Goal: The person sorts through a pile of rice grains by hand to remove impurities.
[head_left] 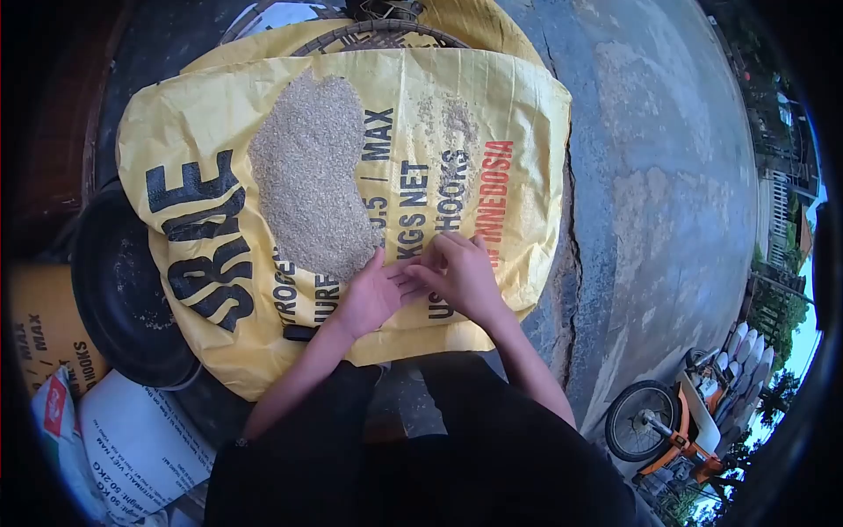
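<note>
A yellow woven sack [527, 220] with large black print and red lettering lies spread out in front of me. On it sits a heap of fine pale grain [312, 176], with a thinner, darker scatter of grain [455, 123] to its right. My left hand [371, 294] is palm up at the heap's lower edge, fingers stretched toward the right. Against its fingertips my right hand [461, 277] is closed, its fingers bent together over the sack. Whatever lies between the fingers, if anything, is too small to make out.
A woven bamboo basket [378, 37] shows behind the sack. To the left are a black round basin [123, 290] and printed white sacks [145, 439]. Cracked concrete ground [659, 176] extends right, with an orange motorbike [680, 422] at lower right.
</note>
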Available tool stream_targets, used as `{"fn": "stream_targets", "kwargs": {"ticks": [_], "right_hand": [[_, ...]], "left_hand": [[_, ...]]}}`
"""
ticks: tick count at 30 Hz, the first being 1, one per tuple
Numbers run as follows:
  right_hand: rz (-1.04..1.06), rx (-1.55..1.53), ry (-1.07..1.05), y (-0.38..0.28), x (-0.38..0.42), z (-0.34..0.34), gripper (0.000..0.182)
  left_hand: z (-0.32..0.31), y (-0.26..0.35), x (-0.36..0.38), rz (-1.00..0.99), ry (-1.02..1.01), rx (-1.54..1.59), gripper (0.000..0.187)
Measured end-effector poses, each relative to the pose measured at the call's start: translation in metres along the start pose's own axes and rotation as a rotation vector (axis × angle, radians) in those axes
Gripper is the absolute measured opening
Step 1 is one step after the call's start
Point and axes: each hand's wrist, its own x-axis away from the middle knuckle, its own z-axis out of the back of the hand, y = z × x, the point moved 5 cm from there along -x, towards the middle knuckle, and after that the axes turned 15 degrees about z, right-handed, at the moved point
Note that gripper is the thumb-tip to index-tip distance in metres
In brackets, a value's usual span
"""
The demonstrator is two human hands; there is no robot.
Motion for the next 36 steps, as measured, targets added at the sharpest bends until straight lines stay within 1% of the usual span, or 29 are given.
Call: {"fn": "stream_targets", "kwargs": {"ticks": [1,3,5,9,12,14,18,20,27,29,33,35,36], "right_hand": [[0.001,0.0,-0.002,0.005,-0.005,0.0,0.019],[-0.119,-0.095,0.283,0.027,-0.017,0.012,0.017],[-0.072,0.073,0.387,0.038,-0.032,0.026,0.014],[-0.057,0.15,0.4,0.059,-0.052,0.028,0.012],[-0.04,0.24,0.418,0.062,-0.057,0.026,0.011],[-0.073,0.164,0.421,0.065,-0.059,0.025,0.013],[-0.094,0.133,0.408,0.066,-0.06,0.024,0.014],[-0.108,0.093,0.437,0.067,-0.06,0.025,0.014],[-0.075,0.102,0.434,0.065,-0.063,0.027,0.013],[-0.099,0.115,0.386,0.064,-0.064,0.026,0.012],[-0.052,0.105,0.426,0.066,-0.061,0.026,0.011],[-0.121,-0.01,0.365,0.063,-0.055,0.026,0.012],[-0.121,-0.011,0.363,0.058,-0.05,0.028,0.012]], "left_hand": [[-0.006,0.002,0.001,0.0,0.001,0.0,0.082],[-0.011,0.003,0.001,0.001,0.0,0.001,0.082],[-0.013,0.003,0.001,0.01,-0.014,0.029,0.081],[-0.013,0.003,0.001,-0.001,-0.01,-0.003,0.083],[-0.011,0.002,0.001,0.003,-0.023,0.02,0.083],[-0.012,0.002,0.001,0.005,-0.022,0.004,0.083],[-0.011,0.003,0.002,0.003,-0.026,-0.002,0.083],[-0.01,0.002,0.001,0.007,-0.033,0.009,0.083],[-0.01,0.002,0.002,0.004,-0.038,0.007,0.083],[-0.01,0.002,0.001,0.006,-0.027,0.009,0.083],[-0.011,0.003,0.002,0.003,-0.028,0.016,0.084],[-0.01,0.003,0.002,0.001,-0.019,0.029,0.084],[-0.011,0.003,0.002,0.0,-0.018,0.031,0.084]]}}
